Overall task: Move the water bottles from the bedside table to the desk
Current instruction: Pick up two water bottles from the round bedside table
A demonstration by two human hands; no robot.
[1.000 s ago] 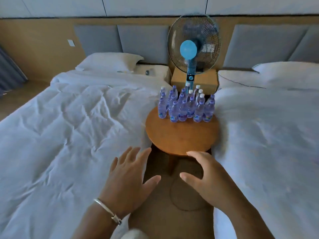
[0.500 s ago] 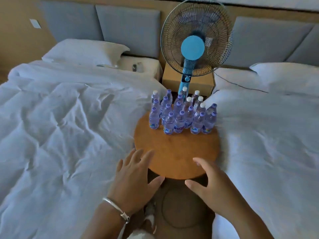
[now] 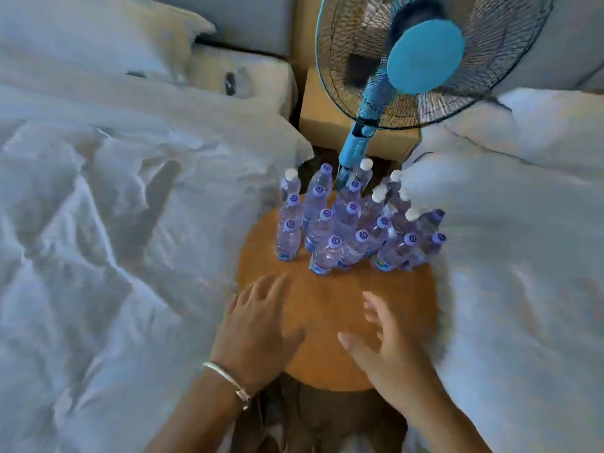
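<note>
Roughly twenty bottles stand clustered on the far half of the table, none moved. Left hand and right hand hover near them, fingers spread, empty.

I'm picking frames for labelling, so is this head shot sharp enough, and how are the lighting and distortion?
Head view: motion blur smears the fan, the bedding and both hands, left hand and right hand; the water bottles on the round table are soft but their caps are countable; light is dim with a blue cast, no glare; the wide lens bends the edges.
</note>
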